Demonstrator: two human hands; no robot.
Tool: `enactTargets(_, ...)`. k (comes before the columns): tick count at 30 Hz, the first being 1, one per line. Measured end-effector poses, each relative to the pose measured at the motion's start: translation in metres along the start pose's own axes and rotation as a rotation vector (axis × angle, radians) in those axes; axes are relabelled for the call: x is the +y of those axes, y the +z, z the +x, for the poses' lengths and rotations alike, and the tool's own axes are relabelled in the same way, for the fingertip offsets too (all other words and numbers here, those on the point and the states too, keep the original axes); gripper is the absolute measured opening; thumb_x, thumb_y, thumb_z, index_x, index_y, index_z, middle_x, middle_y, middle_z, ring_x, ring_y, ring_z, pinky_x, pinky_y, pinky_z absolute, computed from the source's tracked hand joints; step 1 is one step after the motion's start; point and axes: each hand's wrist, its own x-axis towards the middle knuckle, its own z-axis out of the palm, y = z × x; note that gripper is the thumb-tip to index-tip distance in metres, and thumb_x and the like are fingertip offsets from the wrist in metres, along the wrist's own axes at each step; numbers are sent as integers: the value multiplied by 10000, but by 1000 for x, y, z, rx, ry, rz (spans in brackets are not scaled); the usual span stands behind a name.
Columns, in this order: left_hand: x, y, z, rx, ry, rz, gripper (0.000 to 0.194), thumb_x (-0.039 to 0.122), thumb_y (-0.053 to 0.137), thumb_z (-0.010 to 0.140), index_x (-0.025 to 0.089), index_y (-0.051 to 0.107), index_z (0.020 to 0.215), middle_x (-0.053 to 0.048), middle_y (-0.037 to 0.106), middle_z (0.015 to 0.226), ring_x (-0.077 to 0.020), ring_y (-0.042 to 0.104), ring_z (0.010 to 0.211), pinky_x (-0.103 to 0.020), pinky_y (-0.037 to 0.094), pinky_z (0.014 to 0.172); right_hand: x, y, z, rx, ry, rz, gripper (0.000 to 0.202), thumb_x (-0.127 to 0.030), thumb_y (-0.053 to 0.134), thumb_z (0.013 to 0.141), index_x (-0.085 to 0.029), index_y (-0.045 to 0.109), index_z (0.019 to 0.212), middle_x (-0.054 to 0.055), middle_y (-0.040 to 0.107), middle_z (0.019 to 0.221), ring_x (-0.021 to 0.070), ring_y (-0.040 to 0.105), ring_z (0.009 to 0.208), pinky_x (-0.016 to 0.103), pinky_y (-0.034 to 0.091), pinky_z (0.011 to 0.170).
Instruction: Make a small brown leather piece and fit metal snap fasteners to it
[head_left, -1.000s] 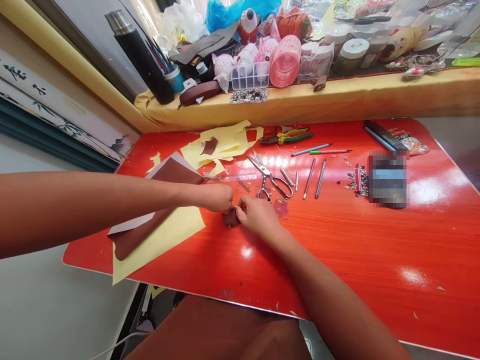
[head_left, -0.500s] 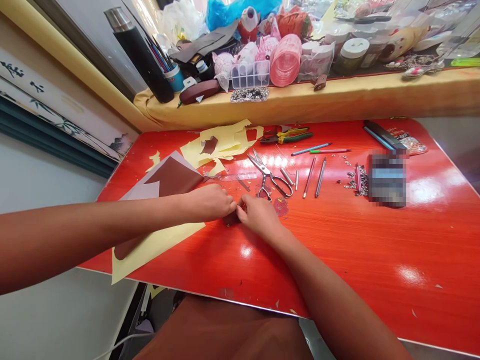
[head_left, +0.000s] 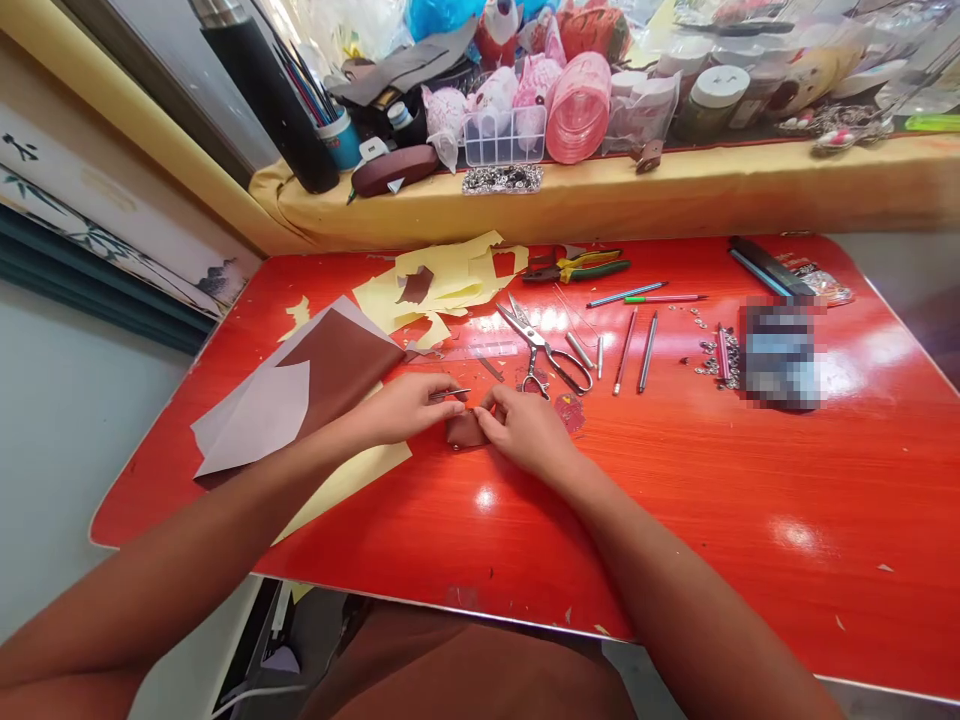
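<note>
My right hand pinches the upper right edge of a small brown leather-like piece on the red table, with a small shiny spot at its lower edge. Between the closed fingers of my left hand is a slim dark metal tool, its tip pointing right, just above the piece; its exact kind is too small to make out. Scissors lie part open beyond my right hand. To the left spreads a large brown sheet with a pale backing, over yellow paper.
Yellow paper scraps, pliers, pens and short metal rods lie toward the back of the red table. Small metal snaps are scattered at right. A black flask and jars stand on the ledge.
My left hand has drawn back a little to the left, uncovering the small brown piece and the slim tool. My left forearm has swung lower. The view has shifted slightly.
</note>
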Motion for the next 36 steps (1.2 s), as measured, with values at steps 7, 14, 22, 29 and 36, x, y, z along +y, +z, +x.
enactTargets(7, -8, 11, 3, -27, -9, -163, 265, 442, 623, 910, 191, 683, 848, -21, 707, 845, -190, 634, 803, -298, 457, 721, 4, 2, 0, 59, -28, 138, 150, -307, 611, 990, -208, 698, 917, -1, 699, 738, 154, 585, 667, 251, 324, 606)
enactTargets(14, -14, 26, 8, 139, -50, -431, 271, 447, 674, 880, 176, 668, 869, -32, 718, 851, -200, 668, 816, -319, 504, 768, 7, 7, -1, 231, -69, 277, 172, -330, 566, 992, -208, 685, 1000, -20, 643, 695, 148, 566, 635, 251, 382, 630)
enactTargets(22, -11, 43, 6, 271, 72, -640, 198, 381, 661, 932, 187, 666, 890, -17, 733, 814, -197, 689, 812, -315, 522, 820, 12, 16, 1, 396, -166, 312, 131, -341, 618, 974, -221, 671, 967, -55, 553, 604, 125, 502, 547, 247, 368, 578)
enactTargets(29, -15, 46, 5, 344, 56, -673, 215, 390, 689, 897, 177, 660, 889, -5, 671, 846, -170, 622, 793, -288, 458, 751, 11, 20, 1, 541, -295, 263, 100, -306, 624, 982, -229, 658, 928, -73, 482, 556, 117, 431, 489, 267, 332, 535)
enactTargets(36, -18, 52, 4, 321, 97, -622, 234, 409, 668, 923, 180, 636, 959, -23, 711, 857, -197, 657, 816, -318, 470, 776, 16, 23, 2, 332, -293, 237, 72, -272, 607, 993, -238, 669, 982, -8, 712, 752, 141, 574, 601, 271, 415, 606)
